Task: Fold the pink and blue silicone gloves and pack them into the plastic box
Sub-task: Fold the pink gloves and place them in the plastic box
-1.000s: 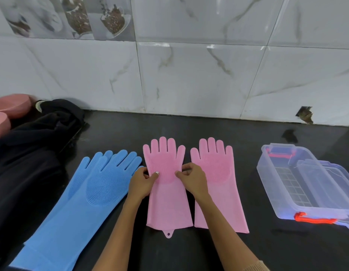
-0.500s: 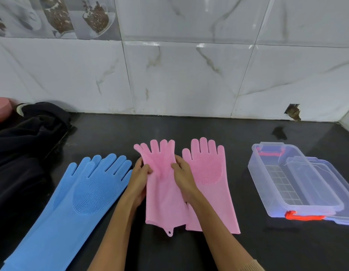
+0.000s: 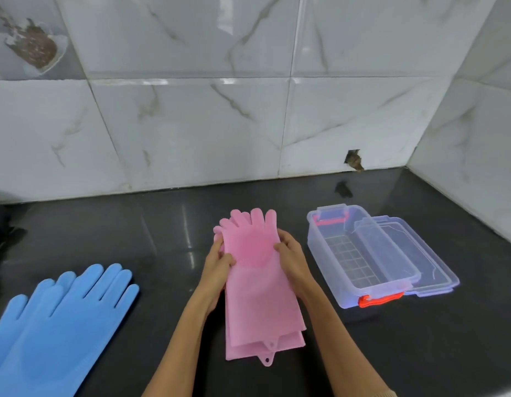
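A: Start at the left. What's there?

B: The blue silicone gloves (image 3: 56,319) lie flat on the black bench (image 3: 119,230), one on the other as far as I can tell, unfolded and untouched.

A: And in the middle?

B: The pink silicone gloves (image 3: 257,285) are stacked, fingers toward the wall, cuffs nearly matching. The left hand (image 3: 218,263) has its grip closed on their left edge at the palm, and the right hand (image 3: 291,257) pinches the right edge.

A: The box?

B: The clear plastic box (image 3: 360,253) sits open to the right, near the gloves, nothing packed inside, its lid (image 3: 420,253) lying beside and partly under it.

A: So progress?

B: Early, I'd say. The pink pair is lined up but not folded; both folds and all the packing remain.
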